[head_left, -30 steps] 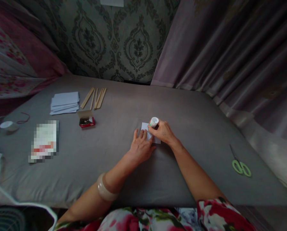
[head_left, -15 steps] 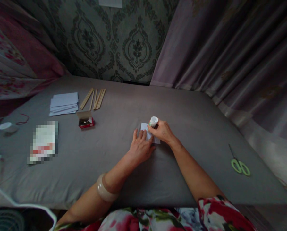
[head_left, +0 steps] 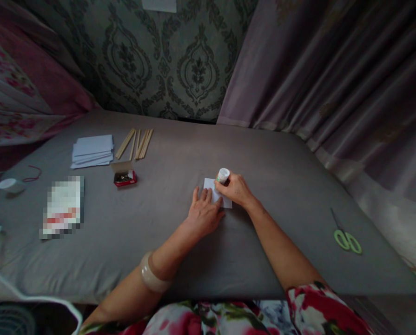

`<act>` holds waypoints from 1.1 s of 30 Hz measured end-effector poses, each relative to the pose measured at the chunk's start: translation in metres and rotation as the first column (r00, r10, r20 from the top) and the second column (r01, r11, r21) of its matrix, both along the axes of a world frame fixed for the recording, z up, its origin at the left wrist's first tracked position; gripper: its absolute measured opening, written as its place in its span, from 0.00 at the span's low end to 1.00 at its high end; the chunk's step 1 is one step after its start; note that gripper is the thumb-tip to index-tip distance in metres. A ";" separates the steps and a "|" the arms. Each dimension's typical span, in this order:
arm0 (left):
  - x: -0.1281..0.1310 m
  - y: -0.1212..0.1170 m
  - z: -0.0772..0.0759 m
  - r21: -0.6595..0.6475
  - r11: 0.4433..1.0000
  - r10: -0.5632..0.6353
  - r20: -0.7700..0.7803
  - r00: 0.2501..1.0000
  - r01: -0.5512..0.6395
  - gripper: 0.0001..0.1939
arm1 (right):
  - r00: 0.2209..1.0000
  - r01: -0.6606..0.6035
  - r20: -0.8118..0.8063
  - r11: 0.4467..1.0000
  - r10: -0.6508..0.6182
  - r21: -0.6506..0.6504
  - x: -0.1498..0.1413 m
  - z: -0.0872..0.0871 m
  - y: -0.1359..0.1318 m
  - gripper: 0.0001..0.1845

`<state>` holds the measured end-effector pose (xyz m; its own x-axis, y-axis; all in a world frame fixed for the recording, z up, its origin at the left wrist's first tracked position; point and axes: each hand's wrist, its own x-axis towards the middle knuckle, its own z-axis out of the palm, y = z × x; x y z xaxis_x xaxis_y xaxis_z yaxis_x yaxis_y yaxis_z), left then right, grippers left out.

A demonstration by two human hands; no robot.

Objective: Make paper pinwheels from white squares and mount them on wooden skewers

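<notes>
right fingers (head_left: 222, 187) wrapped round a white cylindrical glue-stick-looking tube (head_left: 223, 176), tipped over the paper | left hand (head_left: 205, 211) just pressing flat, fingers spread | small white paper sheet (head_left: 227, 203) under both, on the grey cloth (head_left: 180, 163)

Wall sheet (head_left: 159, 5): at 11 o'clock, slightly more in view.
White tube (head_left: 223, 175), right hand (head_left: 237, 189): barely shifted toward 3 o'clock against the paper (head_left: 208, 184) since a second ago.

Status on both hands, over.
Left hand flat on small paper. Right hand gripping white tube over it. Scissors off right, outside work spot.
</notes>
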<state>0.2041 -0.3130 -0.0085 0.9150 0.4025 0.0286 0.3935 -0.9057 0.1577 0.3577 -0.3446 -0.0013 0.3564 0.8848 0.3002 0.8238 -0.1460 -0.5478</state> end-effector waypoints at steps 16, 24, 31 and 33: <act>-0.005 0.002 -0.002 -0.043 0.998 -0.030 0.099 0.995 0.034 0.21 | 0.585 0.354 -0.804 0.860 0.104 0.368 0.023 0.024 -0.016 0.12; 0.002 0.018 0.007 -0.249 0.958 0.241 0.427 0.872 -0.142 0.14 | 0.171 0.511 -0.951 0.803 0.257 0.308 0.019 0.014 -0.034 0.15; 0.007 0.028 0.020 -0.614 0.789 0.558 0.708 0.433 -0.011 0.12 | -0.066 0.371 -0.900 0.848 0.431 0.379 0.005 0.021 -0.040 0.09; 0.008 0.025 0.020 -0.619 0.783 0.546 0.730 0.412 0.059 0.12 | -0.068 0.334 -0.877 0.840 0.475 0.429 0.002 0.024 -0.044 0.08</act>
<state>0.2120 -0.2876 0.0116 0.3746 0.8231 0.4268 -0.0342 -0.4478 0.8935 0.3598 -0.3881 0.0228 0.5530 0.8332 0.0019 -0.6200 0.4131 -0.6670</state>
